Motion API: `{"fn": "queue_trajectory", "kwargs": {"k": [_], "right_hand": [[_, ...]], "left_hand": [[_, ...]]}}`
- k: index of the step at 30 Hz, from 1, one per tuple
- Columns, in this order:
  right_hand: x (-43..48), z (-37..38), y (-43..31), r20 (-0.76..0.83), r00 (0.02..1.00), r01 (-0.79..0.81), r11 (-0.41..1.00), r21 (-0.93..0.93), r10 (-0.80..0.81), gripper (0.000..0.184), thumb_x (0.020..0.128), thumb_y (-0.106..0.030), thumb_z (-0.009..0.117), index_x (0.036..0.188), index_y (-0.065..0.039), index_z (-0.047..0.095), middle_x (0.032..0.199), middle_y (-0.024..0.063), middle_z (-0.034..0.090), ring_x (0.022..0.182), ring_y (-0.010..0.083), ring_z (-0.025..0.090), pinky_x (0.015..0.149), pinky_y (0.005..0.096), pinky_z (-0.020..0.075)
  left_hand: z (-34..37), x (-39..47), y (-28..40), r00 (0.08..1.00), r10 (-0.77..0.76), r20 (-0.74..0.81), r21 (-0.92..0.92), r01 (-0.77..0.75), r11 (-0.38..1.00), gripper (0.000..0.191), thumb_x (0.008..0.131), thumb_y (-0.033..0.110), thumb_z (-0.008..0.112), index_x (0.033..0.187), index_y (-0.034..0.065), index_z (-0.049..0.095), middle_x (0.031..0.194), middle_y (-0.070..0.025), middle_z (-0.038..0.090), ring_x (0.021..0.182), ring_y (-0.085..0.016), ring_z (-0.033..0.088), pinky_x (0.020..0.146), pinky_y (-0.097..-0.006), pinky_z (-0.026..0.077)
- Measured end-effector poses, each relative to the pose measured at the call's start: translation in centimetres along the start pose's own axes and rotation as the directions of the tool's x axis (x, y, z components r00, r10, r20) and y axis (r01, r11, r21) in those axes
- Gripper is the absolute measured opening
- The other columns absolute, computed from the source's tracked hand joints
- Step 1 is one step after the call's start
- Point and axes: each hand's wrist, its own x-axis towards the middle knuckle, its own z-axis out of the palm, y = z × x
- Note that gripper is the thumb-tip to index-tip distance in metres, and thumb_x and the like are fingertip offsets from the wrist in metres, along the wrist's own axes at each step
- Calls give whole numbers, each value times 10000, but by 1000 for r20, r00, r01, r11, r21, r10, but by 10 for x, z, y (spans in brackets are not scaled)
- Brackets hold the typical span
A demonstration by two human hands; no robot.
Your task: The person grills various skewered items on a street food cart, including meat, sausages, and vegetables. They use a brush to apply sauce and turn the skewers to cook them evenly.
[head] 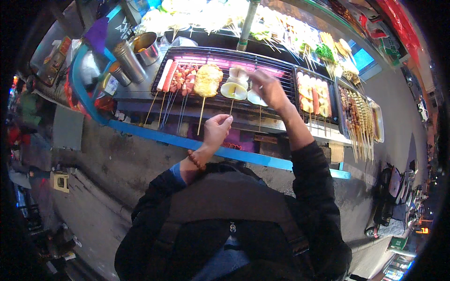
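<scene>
My left hand (215, 132) pinches the lower end of a wooden stick that bears pale round slices (233, 91), spread on the grill grate (283, 89). Over the grate my right hand (272, 90) is blurred, its fingers beside the top of those slices. Beneath it lies a second skewer of pale slices (255, 98), partly covered by the hand. Whether the right fingers grip anything is unclear. Left of the slices lie a flat golden piece on a stick (208, 80), red meat skewers (183, 80) and sausages on sticks (167, 75).
A metal pot (145, 49) and a tall metal shaker (129, 61) stand left of the grill. Trays of skewers (314, 93) (358, 112) sit at the right. A blue rail (168, 138) runs along the cart's front. A post (248, 26) rises behind the grate.
</scene>
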Motion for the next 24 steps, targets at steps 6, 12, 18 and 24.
{"fn": "queue_trajectory", "kwargs": {"k": [6, 12, 18, 24], "right_hand": [[-45, -13, -69, 303, 930, 210, 978, 19, -206, 500, 775, -127, 726, 1242, -56, 562, 1097, 124, 609, 989, 333, 628, 822, 421, 539], [-33, -18, -66, -54, 998, -6, 997, 82, 11, 374, 772, -15, 660, 1140, -30, 596, 892, 146, 592, 792, 358, 614, 722, 433, 507], [-50, -22, -73, -51, 991, 126, 986, 108, -121, 352, 772, -21, 671, 1118, -41, 615, 893, 131, 597, 799, 341, 627, 708, 413, 513], [-27, -11, -62, -8, 996, 86, 987, 135, -85, 370, 787, -8, 653, 1153, -22, 598, 889, 150, 574, 808, 349, 606, 739, 416, 504]], "left_hand": [[1, 2, -3, 1000, 16, 3, -8, -16, 1000, 187, 939, 156, 696, 1030, -8, 698, 681, 21, 608, 526, -32, 504, 441, -194, 370], [3, 1, -1, 999, 52, -18, 33, -51, 998, 202, 948, 175, 691, 1029, -10, 708, 695, 17, 620, 543, -35, 507, 467, -199, 376], [7, 3, -3, 992, 117, -36, 148, -111, 983, 198, 945, 177, 694, 1025, -2, 717, 706, 26, 624, 574, -30, 513, 488, -204, 387], [2, 10, -12, 989, 139, -55, 168, -128, 977, 236, 930, 193, 699, 1021, -24, 727, 709, -4, 677, 636, -53, 590, 572, -237, 467]]}}
